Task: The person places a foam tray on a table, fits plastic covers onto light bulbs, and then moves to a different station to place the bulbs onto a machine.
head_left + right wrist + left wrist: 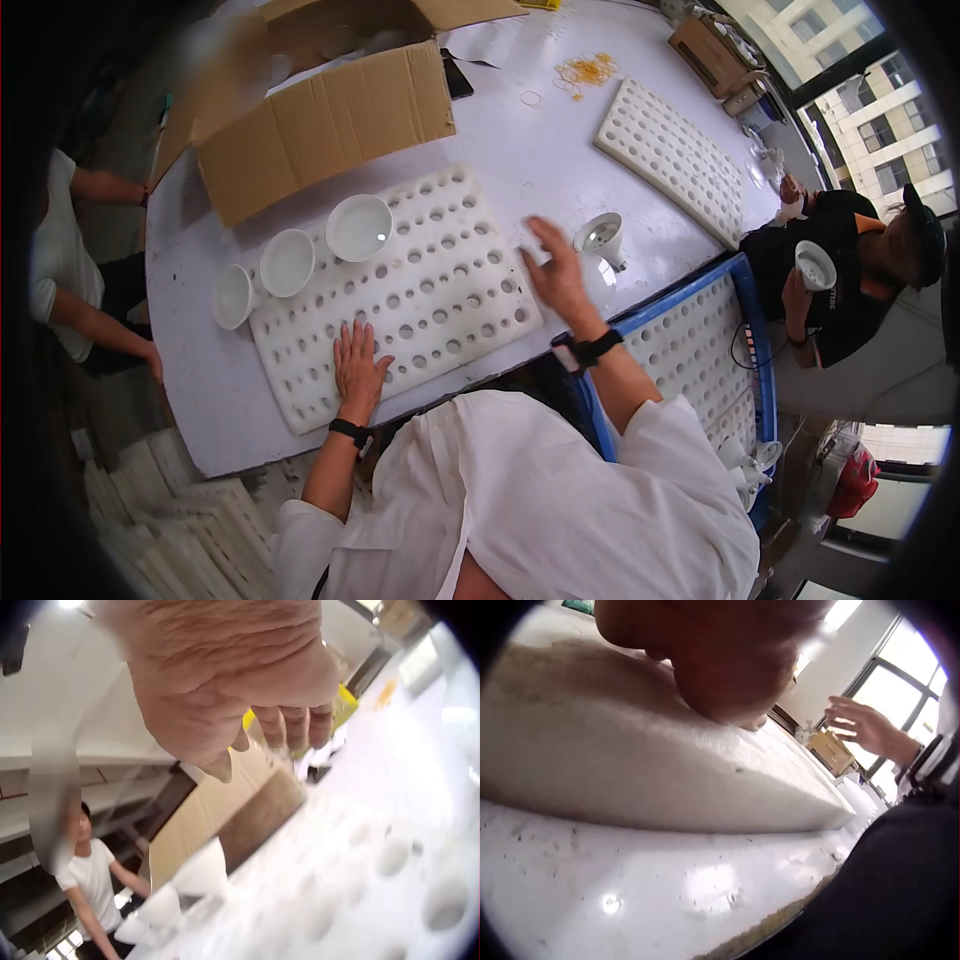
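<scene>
A thick white foam board (440, 340) with rows of round holes lies on the table in front of me. Three white bowl-shaped cups, likely lamp housings, stand along its far left side; the largest cup (360, 228) is nearest the middle. My left hand (358, 372) rests on the board's near edge, fingers spread and holding nothing. Over the board's right end my right hand (553, 272) is raised, its fingers apart and nothing in them. Just right of it, a white lamp cup (601, 236) lies on the table beside a clear dome (597, 283).
An open cardboard box (330, 130) stands at the back left. Farther right lie another holed board (672, 160) and yellow rubber bands (588, 72). A blue crate (762, 345) is at my right. One person stands left; another at right holds a white lamp cup (815, 265).
</scene>
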